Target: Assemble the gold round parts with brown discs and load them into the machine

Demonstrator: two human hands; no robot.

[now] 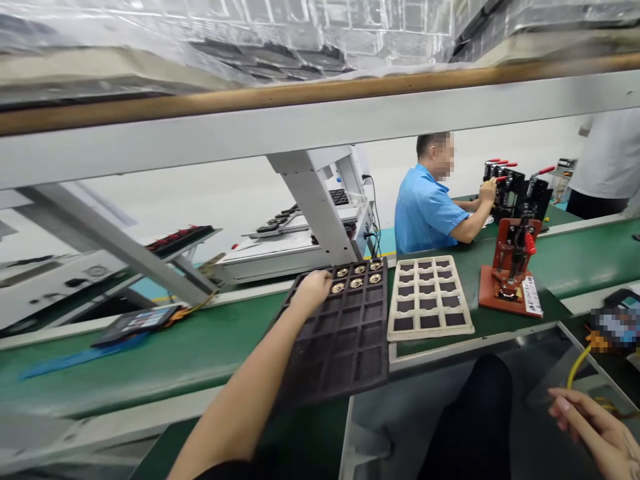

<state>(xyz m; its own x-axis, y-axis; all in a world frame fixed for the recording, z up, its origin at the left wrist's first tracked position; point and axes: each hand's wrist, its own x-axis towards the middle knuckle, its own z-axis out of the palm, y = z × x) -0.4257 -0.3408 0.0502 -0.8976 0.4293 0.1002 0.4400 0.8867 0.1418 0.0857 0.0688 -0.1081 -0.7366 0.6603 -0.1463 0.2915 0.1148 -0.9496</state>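
Observation:
My left hand [313, 291] reaches over a black compartment tray [345, 343] at its far left part. Its fingers are pinched together, and what is between them is hidden. Several gold-coloured round metal parts [356, 283] sit in the tray's far compartments, just right of those fingers. My right hand [595, 427] is low at the right, thumb and fingers drawn together; I cannot make out anything in them. A yellow cord [577, 365] runs down close behind it. Beside the black tray lies a cream-coloured tray [431, 300] with dark squares in its compartments.
A red toggle-clamp fixture [510, 267] stands right of the cream tray on the green belt [200, 360]. Across it, a person in blue [429, 207] handles red-handled clamps. A shelf beam [320, 123] crosses overhead. A dark packet [143, 325] lies left; my knee [475, 413] is below.

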